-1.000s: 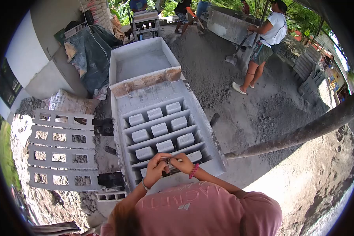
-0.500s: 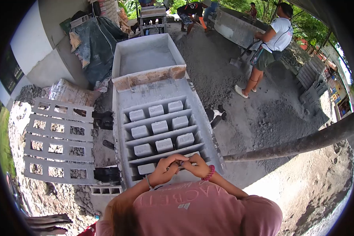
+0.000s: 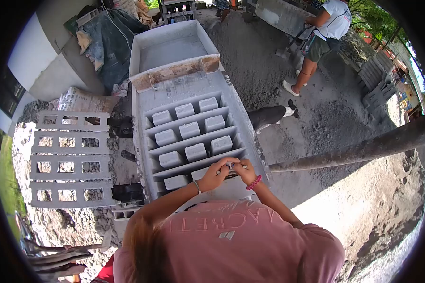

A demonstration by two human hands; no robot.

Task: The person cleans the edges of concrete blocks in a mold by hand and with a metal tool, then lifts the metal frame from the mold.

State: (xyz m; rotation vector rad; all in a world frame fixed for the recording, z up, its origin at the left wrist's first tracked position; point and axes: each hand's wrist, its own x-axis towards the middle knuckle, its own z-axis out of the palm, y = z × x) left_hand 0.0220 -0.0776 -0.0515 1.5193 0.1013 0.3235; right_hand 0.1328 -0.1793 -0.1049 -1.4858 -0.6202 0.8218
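Note:
My left hand [image 3: 214, 175] is closed, with its fingertips drawn together near the front end of a concrete block mould [image 3: 259, 155]. Close beside it, my right hand [image 3: 244, 171] is curled shut too, fingertips almost meeting the left ones. Something small and dark shows between them, but I cannot make out what it is. Below my hands lies the grey, dusty mould, with rows of block-shaped cores [image 3: 195, 152] standing between long divider plates [image 3: 189, 123]. My hands hide some of the nearest row.
A shallow tray [image 3: 174, 78] sits at the mould's far end. Hollow blocks [image 3: 72, 167] lie on the left. A long pole [image 3: 354, 151] runs off to the right. A dark animal [image 3: 267, 116] stands beside the mould, and a person [image 3: 333, 28] holds a shovel [image 3: 288, 49] beyond.
The view has tilted down, so the mould sits higher in the frame. My hands stay together near its front end. More of the dark animal shows beside the mould.

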